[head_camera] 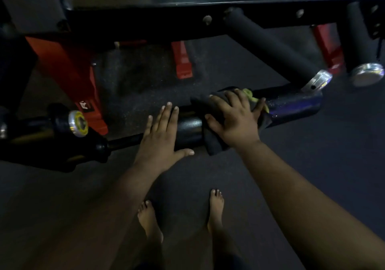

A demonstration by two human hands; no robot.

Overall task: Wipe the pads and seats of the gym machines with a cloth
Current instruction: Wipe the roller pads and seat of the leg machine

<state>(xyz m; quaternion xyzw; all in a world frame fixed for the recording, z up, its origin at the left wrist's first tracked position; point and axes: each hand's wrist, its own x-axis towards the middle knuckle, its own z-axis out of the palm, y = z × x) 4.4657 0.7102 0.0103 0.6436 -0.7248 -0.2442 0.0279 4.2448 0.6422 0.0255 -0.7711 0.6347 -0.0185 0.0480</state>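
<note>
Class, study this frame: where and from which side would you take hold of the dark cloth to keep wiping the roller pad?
Probably best gripped from above, over the top of the dark cloth where it drapes across the black roller pad. The pad lies horizontal and round, so the cloth wraps it; the right hand already presses there with fingers curled over, while the left hand rests flat beside it.

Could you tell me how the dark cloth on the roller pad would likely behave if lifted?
Probably floppy: the cloth drapes over the roller pad and sags below it. Likely light, since the right hand bunches it easily.
</note>
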